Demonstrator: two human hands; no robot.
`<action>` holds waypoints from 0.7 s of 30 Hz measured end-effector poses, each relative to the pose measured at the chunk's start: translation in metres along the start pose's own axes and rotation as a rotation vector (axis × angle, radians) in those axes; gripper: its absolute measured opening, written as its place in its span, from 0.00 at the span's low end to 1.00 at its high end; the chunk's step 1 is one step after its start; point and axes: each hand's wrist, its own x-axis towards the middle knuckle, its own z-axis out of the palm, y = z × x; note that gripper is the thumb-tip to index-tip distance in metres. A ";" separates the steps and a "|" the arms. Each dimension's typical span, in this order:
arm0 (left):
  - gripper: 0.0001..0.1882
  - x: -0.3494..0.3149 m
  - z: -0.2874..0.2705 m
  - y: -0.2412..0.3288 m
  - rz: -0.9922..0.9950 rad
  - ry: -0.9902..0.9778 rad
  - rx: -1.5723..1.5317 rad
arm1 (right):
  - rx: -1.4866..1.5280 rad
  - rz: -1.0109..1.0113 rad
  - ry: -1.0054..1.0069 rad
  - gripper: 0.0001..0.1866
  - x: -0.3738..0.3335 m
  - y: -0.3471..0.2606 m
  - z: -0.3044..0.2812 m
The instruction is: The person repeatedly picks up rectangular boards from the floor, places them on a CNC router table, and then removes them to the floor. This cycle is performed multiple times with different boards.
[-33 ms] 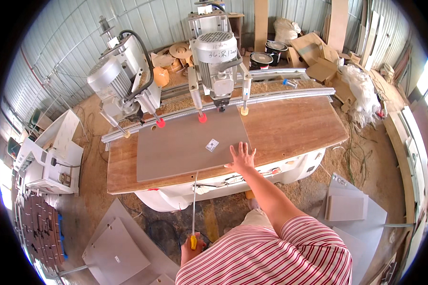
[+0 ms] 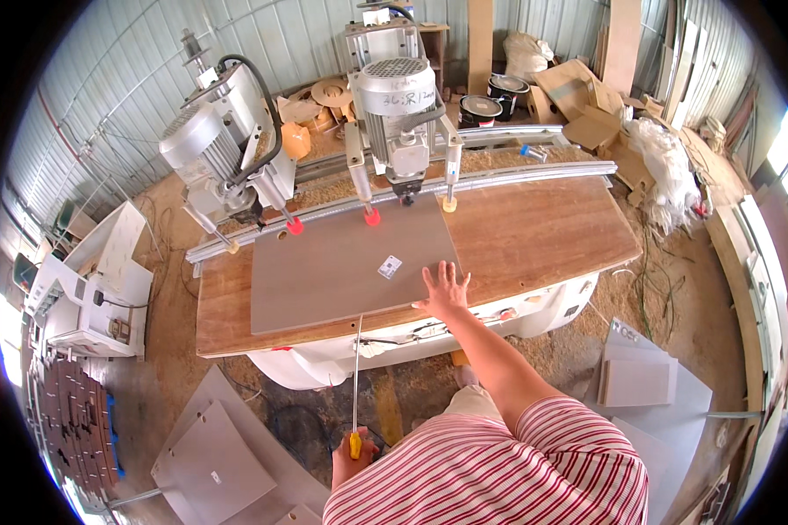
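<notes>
A grey panel [image 2: 324, 271] with a small white label [image 2: 390, 267] lies on the brown wooden worktop of a machine. My right hand [image 2: 445, 290] rests on its near right corner, fingers spread apart. My left hand [image 2: 365, 455], low in the picture, is closed round the yellow handle of a long screwdriver [image 2: 356, 394]. The screwdriver's thin metal shaft points away from me, its far end showing beside the worktop's front edge; whether it touches there I cannot tell. Above the panel's far edge stand two drill heads, one at the middle [image 2: 400, 96] and another at the left [image 2: 206, 144].
A metal rail [image 2: 534, 175] runs along the back of the worktop [image 2: 543, 227]. Grey panels lie in a stack at lower left [image 2: 214, 464] and another at lower right [image 2: 639, 382]. A white cabinet [image 2: 105, 289] stands left. Cardboard [image 2: 591, 127] and paint buckets [image 2: 480, 109] sit behind.
</notes>
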 end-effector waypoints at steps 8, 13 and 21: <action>0.16 0.002 0.017 0.035 0.010 -0.022 0.007 | -0.025 -0.047 0.023 0.48 -0.004 0.002 -0.004; 0.16 0.006 0.028 0.032 -0.014 -0.029 -0.009 | 0.003 -0.325 0.228 0.37 -0.018 0.012 0.049; 0.15 0.014 0.022 0.024 -0.183 -0.107 -0.116 | 0.392 -0.657 -0.107 0.18 -0.121 0.071 0.097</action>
